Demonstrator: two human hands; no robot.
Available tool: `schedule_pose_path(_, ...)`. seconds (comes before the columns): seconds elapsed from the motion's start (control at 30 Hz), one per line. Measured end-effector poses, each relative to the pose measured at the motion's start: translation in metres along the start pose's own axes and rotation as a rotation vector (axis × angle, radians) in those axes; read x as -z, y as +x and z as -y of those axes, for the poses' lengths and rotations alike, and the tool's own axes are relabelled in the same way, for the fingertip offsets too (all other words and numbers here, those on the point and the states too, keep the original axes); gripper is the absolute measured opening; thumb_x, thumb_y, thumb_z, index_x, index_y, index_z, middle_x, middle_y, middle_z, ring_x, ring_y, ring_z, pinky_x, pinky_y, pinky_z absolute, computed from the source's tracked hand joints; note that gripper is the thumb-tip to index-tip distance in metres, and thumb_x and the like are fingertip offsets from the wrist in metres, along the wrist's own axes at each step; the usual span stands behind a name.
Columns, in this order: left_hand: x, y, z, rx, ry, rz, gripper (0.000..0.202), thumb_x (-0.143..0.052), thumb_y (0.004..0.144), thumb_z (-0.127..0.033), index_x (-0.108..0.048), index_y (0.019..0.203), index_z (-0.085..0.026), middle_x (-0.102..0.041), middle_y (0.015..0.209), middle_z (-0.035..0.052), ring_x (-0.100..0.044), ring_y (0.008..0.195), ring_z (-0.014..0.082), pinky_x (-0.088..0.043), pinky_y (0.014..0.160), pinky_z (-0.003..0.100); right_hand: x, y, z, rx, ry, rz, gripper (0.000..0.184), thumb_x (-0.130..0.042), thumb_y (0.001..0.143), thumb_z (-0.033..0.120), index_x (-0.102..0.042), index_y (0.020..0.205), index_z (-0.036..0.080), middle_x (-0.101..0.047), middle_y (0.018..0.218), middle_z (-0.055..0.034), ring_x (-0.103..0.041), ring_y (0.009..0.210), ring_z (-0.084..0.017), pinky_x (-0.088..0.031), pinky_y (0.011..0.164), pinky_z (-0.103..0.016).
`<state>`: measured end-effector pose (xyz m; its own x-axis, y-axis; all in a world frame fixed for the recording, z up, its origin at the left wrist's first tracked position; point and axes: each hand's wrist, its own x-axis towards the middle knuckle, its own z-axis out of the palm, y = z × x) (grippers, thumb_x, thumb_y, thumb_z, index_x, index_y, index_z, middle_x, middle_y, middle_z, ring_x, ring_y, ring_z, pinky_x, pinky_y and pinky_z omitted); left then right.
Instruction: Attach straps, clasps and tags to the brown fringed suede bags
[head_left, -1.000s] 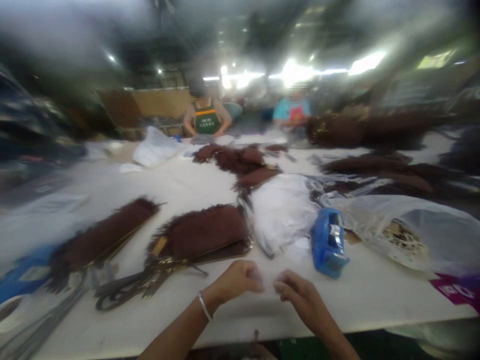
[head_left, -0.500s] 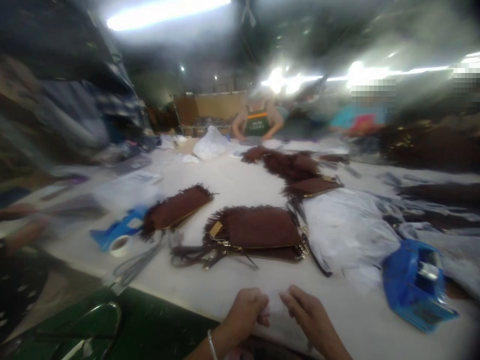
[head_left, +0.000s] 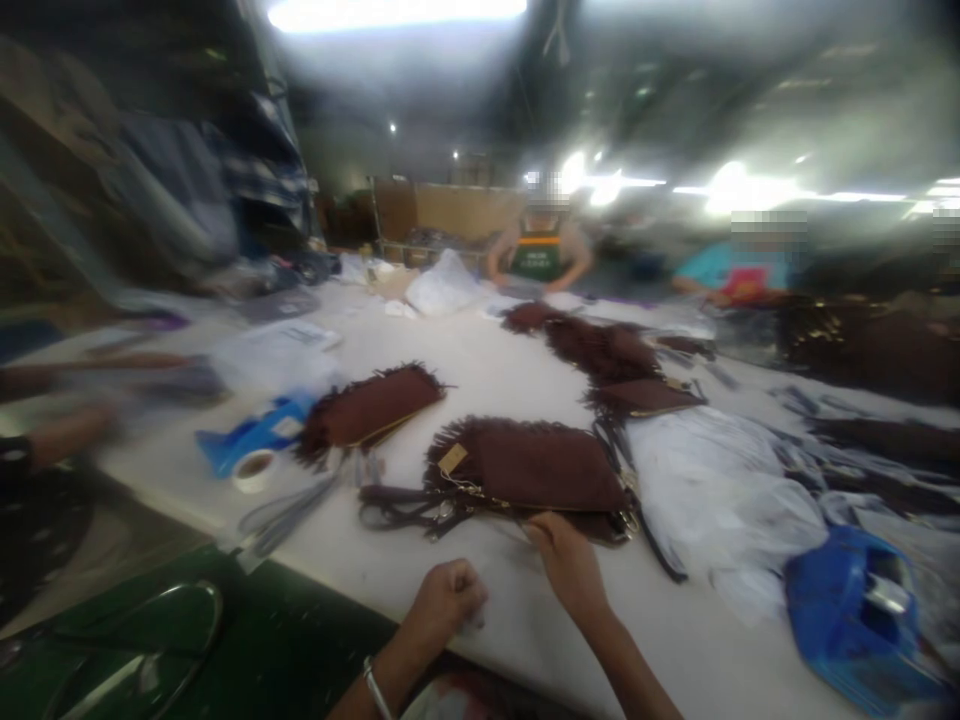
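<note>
A brown fringed bag (head_left: 536, 468) with a tan tag and a dark strap lies on the white table (head_left: 510, 380) in front of me. My right hand (head_left: 566, 560) reaches forward and its fingertips touch the bag's near edge. Near the table's front edge my left hand (head_left: 448, 598) is curled into a fist; whether it holds anything is hidden. A second brown fringed bag (head_left: 373, 408) lies to the left.
A blue tape dispenser (head_left: 855, 610) sits at the right beside clear plastic bags (head_left: 712, 490). Another blue dispenser with a tape roll (head_left: 251, 450) lies left. More brown bags (head_left: 600, 350) are piled further back. Two people work at the far side. A green chair (head_left: 135, 640) stands below left.
The view has swung left. My hands, held together before, have parted: the right one moved forward onto the brown bag, the left one stayed back in a fist.
</note>
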<state>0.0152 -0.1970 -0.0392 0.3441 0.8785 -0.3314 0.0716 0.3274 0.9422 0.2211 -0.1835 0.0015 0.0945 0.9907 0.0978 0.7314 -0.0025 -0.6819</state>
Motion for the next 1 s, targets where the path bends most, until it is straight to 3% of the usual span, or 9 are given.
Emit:
schedule_pose_path(0.1, 0.016, -0.004, 0.005, -0.041, 0.090, -0.088, 0.026, -0.061, 0.074, -0.039, -0.052, 0.064, -0.017, -0.057, 0.055, -0.0005, -0.051, 0.054, 0.0131, -0.036, 0.054, 0.025, -0.008, 0.018, 0.001, 0.003, -0.007, 0.026, 0.023, -0.048, 0.088, 0.033, -0.066, 0.095, 0.021, -0.068, 0.100, -0.0071, -0.060, 0.093, -0.022, -0.038, 0.083, -0.029)
schedule_pose_path(0.17, 0.026, -0.008, 0.005, -0.072, 0.165, -0.129, 0.026, -0.058, 0.077, -0.038, -0.053, 0.063, -0.017, -0.057, 0.058, -0.0005, -0.051, 0.058, 0.0135, -0.035, 0.057, 0.025, -0.015, 0.027, 0.001, -0.043, 0.024, 0.097, 0.022, -0.050, 0.086, 0.032, -0.067, 0.093, 0.020, -0.068, 0.099, -0.0084, -0.060, 0.094, -0.023, -0.038, 0.084, -0.030)
schedule_pose_path(0.27, 0.038, -0.013, -0.001, -0.093, 0.250, -0.153, 0.026, -0.055, 0.079, -0.038, -0.055, 0.064, -0.017, -0.055, 0.060, -0.0017, -0.048, 0.061, 0.0137, -0.032, 0.059, 0.026, -0.024, 0.036, 0.000, -0.106, 0.081, 0.200, 0.019, -0.054, 0.083, 0.033, -0.066, 0.077, 0.020, -0.067, 0.079, -0.0053, -0.060, 0.079, -0.020, -0.040, 0.073, -0.028)
schedule_pose_path(0.4, 0.046, -0.014, -0.009, -0.099, 0.271, -0.145, 0.024, -0.053, 0.080, -0.037, -0.056, 0.066, -0.017, -0.053, 0.062, -0.0028, -0.047, 0.064, 0.0142, -0.031, 0.061, 0.025, -0.027, 0.040, -0.002, -0.181, 0.184, 0.334, 0.034, -0.056, 0.083, 0.048, -0.061, 0.068, 0.018, -0.057, 0.059, 0.0003, -0.051, 0.055, -0.013, -0.037, 0.054, -0.023)
schedule_pose_path(0.57, 0.046, -0.009, -0.013, -0.097, 0.298, -0.132, 0.021, -0.051, 0.080, -0.034, -0.055, 0.067, -0.017, -0.049, 0.063, -0.0038, -0.045, 0.065, 0.0139, -0.029, 0.061, 0.025, -0.028, 0.035, -0.001, -0.409, 0.785, 0.500, 0.043, -0.069, 0.072, 0.058, -0.060, 0.076, 0.017, -0.056, 0.065, 0.0026, -0.047, 0.052, -0.008, -0.037, 0.048, -0.019)
schedule_pose_path(0.63, 0.045, -0.007, -0.013, -0.094, 0.309, -0.119, 0.022, -0.051, 0.080, -0.034, -0.055, 0.068, -0.017, -0.048, 0.063, -0.0039, -0.044, 0.065, 0.0137, -0.028, 0.061, 0.026, -0.030, 0.033, 0.000, -0.469, 0.944, 0.513, 0.043, -0.077, 0.065, 0.053, -0.057, 0.075, 0.017, -0.058, 0.069, 0.0024, -0.050, 0.056, -0.007, -0.041, 0.052, -0.018)
schedule_pose_path(0.8, 0.042, -0.005, -0.017, -0.078, 0.328, -0.116, 0.019, -0.050, 0.080, -0.031, -0.055, 0.068, -0.017, -0.047, 0.064, -0.0042, -0.043, 0.065, 0.0133, -0.028, 0.060, 0.025, -0.031, 0.029, 0.006, -0.463, 1.063, 0.533, 0.039, -0.082, 0.065, 0.042, -0.057, 0.082, 0.017, -0.064, 0.074, 0.0015, -0.055, 0.061, -0.008, -0.043, 0.057, -0.018)
schedule_pose_path(1.0, 0.039, -0.004, -0.022, -0.050, 0.355, -0.101, 0.017, -0.051, 0.078, -0.031, -0.056, 0.070, -0.017, -0.048, 0.064, -0.0042, -0.044, 0.065, 0.0137, -0.028, 0.060, 0.025, -0.034, 0.026, 0.019, -0.497, 1.116, 0.367, 0.043, -0.083, 0.061, 0.043, -0.060, 0.086, 0.017, -0.065, 0.076, 0.0010, -0.054, 0.060, -0.008, -0.044, 0.059, -0.019)
